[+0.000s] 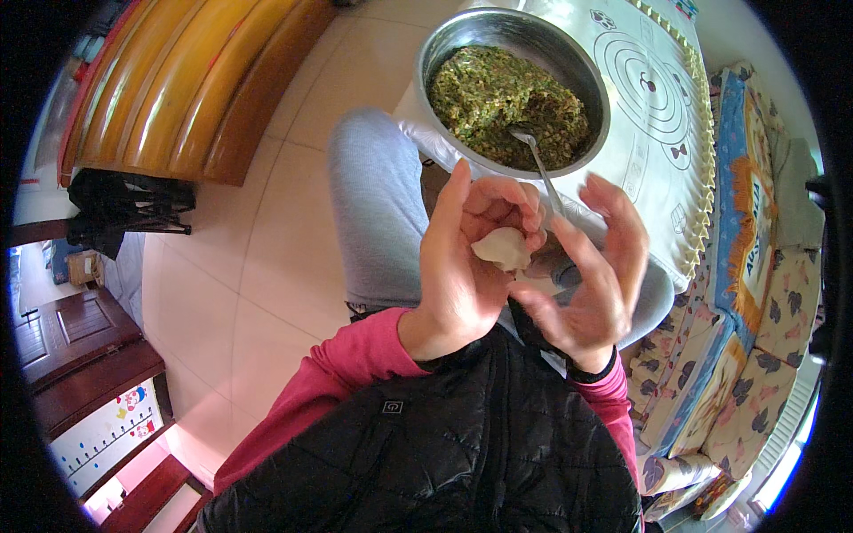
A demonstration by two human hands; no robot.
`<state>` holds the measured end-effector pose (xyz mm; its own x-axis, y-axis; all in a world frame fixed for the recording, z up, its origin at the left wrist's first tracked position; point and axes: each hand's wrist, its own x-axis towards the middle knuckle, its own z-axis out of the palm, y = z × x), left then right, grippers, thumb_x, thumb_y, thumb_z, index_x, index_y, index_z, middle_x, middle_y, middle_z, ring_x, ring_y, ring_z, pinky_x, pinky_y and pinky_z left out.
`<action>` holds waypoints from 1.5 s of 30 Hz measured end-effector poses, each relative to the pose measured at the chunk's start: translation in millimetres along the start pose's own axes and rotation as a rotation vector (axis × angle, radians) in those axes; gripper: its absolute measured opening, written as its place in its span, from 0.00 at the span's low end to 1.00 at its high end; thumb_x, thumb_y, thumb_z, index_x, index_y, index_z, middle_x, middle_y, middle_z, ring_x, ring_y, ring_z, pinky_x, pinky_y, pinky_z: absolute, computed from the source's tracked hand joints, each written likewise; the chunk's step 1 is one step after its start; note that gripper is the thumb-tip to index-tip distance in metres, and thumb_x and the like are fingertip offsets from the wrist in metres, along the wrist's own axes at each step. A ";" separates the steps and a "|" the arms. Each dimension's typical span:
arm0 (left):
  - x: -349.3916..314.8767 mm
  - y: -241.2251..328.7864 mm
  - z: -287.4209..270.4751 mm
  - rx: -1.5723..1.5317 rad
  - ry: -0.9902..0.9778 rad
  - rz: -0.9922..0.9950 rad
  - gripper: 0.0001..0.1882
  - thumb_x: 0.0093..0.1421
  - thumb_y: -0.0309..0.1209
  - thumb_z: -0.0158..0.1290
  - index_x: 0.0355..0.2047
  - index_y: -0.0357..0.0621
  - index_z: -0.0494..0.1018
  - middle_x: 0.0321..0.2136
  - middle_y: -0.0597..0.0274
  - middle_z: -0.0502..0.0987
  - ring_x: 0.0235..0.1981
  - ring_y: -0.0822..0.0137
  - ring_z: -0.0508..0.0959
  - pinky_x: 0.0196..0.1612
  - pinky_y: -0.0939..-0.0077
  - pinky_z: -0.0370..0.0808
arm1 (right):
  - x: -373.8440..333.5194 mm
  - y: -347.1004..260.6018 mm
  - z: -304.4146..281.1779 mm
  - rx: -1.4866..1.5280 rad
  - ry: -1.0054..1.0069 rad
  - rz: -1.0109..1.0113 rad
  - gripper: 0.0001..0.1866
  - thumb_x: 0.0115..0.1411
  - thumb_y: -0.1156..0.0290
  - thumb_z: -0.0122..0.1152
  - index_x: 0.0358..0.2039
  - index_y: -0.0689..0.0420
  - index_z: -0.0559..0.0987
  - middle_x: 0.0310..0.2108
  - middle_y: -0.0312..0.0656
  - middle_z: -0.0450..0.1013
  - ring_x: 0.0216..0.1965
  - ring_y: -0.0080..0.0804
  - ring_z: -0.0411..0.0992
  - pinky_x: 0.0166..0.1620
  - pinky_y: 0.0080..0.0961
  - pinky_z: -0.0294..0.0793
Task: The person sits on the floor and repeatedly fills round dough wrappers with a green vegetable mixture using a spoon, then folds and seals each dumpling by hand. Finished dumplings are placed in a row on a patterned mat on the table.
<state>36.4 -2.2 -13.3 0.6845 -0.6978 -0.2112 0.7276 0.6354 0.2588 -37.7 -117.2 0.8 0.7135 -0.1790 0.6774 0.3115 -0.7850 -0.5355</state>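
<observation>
My left hand (469, 275) is cupped, palm up, with its fingers curled around a small white dumpling (503, 249). The dumpling looks folded and plump; its lower side is hidden in the palm. Just to the right, my right hand (593, 277) holds nothing, its fingers spread and slightly blurred, with the thumb close to the dumpling. Beyond both hands stands a metal bowl (421, 82) of green minced filling (506, 93). A metal spoon (538, 164) leans in it, its head in the filling and its handle reaching down toward my right hand.
The bowl stands on a table with a white printed mat (647, 98) and a ruffled edge. My grey-clad knee (375, 195) is left of the bowl. A floral sofa (782, 302) lines the right side, glossy wooden furniture (191, 84) the far left. Pale tiled floor (267, 258) lies between.
</observation>
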 end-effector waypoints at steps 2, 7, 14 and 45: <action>5.7 -0.8 -1.5 -0.108 -0.007 -0.051 0.25 0.70 0.50 0.36 0.32 0.42 0.73 0.30 0.60 0.73 0.32 0.66 0.72 0.41 0.71 0.70 | -6.7 3.1 -9.3 -0.046 0.006 -0.013 0.29 0.38 0.64 0.76 0.44 0.55 0.81 0.52 0.54 0.67 0.52 0.49 0.68 0.51 0.40 0.69; 14.6 -3.9 -5.6 -0.162 -0.081 -0.099 0.24 0.69 0.49 0.37 0.32 0.44 0.74 0.32 0.60 0.73 0.35 0.64 0.72 0.43 0.70 0.70 | -15.8 14.0 -12.5 -0.173 -0.076 -0.053 0.24 0.37 0.70 0.75 0.39 0.53 0.81 0.51 0.52 0.69 0.48 0.48 0.69 0.49 0.40 0.71; 21.3 -11.0 -0.6 -0.211 -0.076 -0.169 0.24 0.69 0.49 0.38 0.31 0.44 0.74 0.33 0.59 0.73 0.38 0.62 0.72 0.45 0.68 0.71 | -15.2 25.5 -9.5 -0.251 0.011 -0.117 0.20 0.38 0.72 0.74 0.36 0.54 0.81 0.48 0.50 0.71 0.45 0.47 0.70 0.46 0.40 0.73; 11.7 -14.3 11.1 -0.186 -0.109 -0.186 0.24 0.70 0.49 0.36 0.26 0.45 0.70 0.27 0.62 0.71 0.30 0.68 0.68 0.37 0.73 0.68 | -23.0 8.2 -10.6 -0.225 0.136 -0.162 0.19 0.37 0.62 0.78 0.30 0.51 0.80 0.42 0.49 0.68 0.46 0.46 0.69 0.50 0.48 0.73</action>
<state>33.5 -23.1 -9.0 0.5366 -0.8332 -0.1334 0.8432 0.5357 0.0458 -58.2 -125.8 -13.8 0.5705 -0.1066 0.8143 0.2570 -0.9186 -0.3003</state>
